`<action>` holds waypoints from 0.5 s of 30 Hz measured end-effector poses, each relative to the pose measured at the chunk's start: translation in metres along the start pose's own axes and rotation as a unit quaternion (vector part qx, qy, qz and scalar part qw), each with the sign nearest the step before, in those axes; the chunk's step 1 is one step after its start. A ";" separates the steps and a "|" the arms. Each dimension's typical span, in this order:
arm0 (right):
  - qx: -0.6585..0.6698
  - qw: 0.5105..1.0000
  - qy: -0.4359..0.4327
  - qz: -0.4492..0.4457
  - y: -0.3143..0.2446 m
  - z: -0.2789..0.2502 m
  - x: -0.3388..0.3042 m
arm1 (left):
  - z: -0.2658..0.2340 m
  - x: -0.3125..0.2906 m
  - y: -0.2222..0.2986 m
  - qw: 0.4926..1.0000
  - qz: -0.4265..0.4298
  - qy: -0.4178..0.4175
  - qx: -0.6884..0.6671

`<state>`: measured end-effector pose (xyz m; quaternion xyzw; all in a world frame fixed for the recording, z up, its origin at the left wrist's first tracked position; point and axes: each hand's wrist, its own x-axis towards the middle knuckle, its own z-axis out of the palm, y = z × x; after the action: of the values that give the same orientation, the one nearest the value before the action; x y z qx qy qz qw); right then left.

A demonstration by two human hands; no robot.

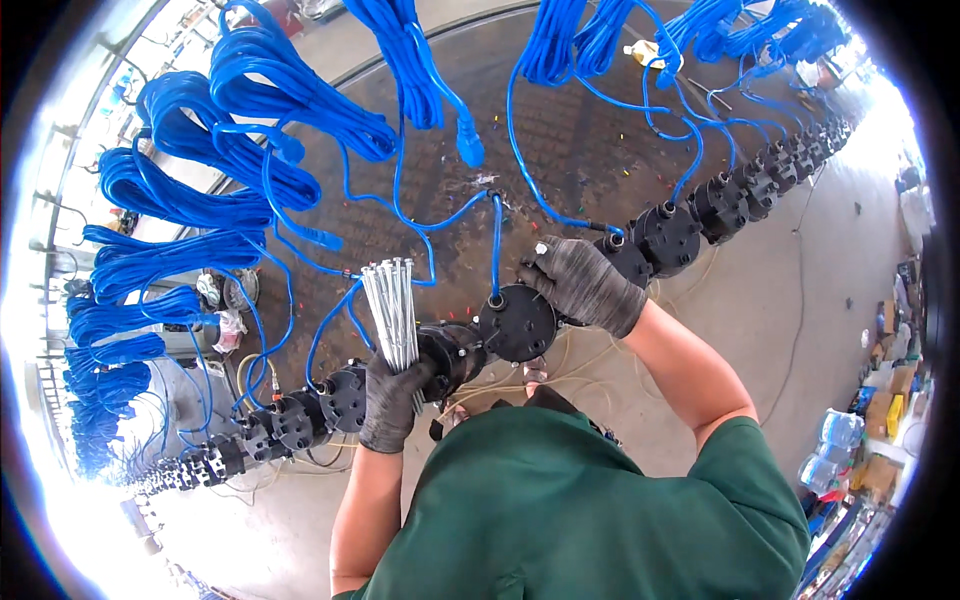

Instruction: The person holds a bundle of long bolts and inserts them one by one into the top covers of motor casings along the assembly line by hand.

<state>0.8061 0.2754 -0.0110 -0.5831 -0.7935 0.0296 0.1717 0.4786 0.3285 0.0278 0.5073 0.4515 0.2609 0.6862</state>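
Note:
My left hand [390, 405], in a dark grey glove, is closed round a bundle of long silver bolts [390, 310], heads up. It is beside a black round housing [450, 352] in a long row. My right hand [585, 285], gloved alike, is pinched over the row between two housings. A small silver head, seemingly of a bolt [541, 248], shows at its fingertips; the shank is hidden. Just left of those fingers, a flat-faced black housing [518, 325] has a blue cable [497, 250] rising from its top.
Coiled blue cables [300, 85] hang along the far side, their leads running to the housings. The row of black housings [665, 240] stretches from lower left to upper right. Thin hoses [585, 375] lie on the floor. Boxes and bottled water [840, 430] stand at the right.

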 end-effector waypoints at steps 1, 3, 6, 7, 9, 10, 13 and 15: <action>-0.001 0.999 -0.032 0.021 -0.006 -0.004 0.005 | 0.000 -0.001 0.000 1.000 0.000 0.001 -0.001; -0.001 0.997 -0.063 0.038 -0.012 -0.010 0.011 | -0.001 -0.003 0.000 0.999 -0.003 -0.009 -0.046; 0.121 0.991 -0.043 0.034 -0.012 -0.016 0.021 | -0.009 -0.008 -0.005 0.996 -0.037 -0.023 -0.084; 0.123 0.991 -0.040 0.027 -0.007 -0.015 0.024 | -0.010 -0.007 -0.011 0.991 -0.047 -0.027 -0.119; 0.111 0.979 -0.150 0.080 0.004 -0.013 0.025 | -0.006 -0.011 -0.010 0.981 -0.063 -0.039 -0.180; 0.111 0.965 -0.210 0.107 0.006 -0.016 0.029 | -0.008 -0.012 -0.005 0.977 -0.078 -0.068 -0.184; 0.116 0.985 -0.086 0.097 0.008 -0.009 0.012 | 0.000 -0.028 0.010 0.972 -0.097 -0.073 -0.202; 0.134 0.977 -0.073 0.150 -0.014 -0.032 0.011 | 0.005 -0.036 0.019 0.967 -0.112 -0.066 -0.219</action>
<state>0.8007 0.2763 0.0253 -0.6636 -0.6960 0.2039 0.1832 0.4682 0.3037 0.0591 0.3069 0.3907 0.2404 0.8339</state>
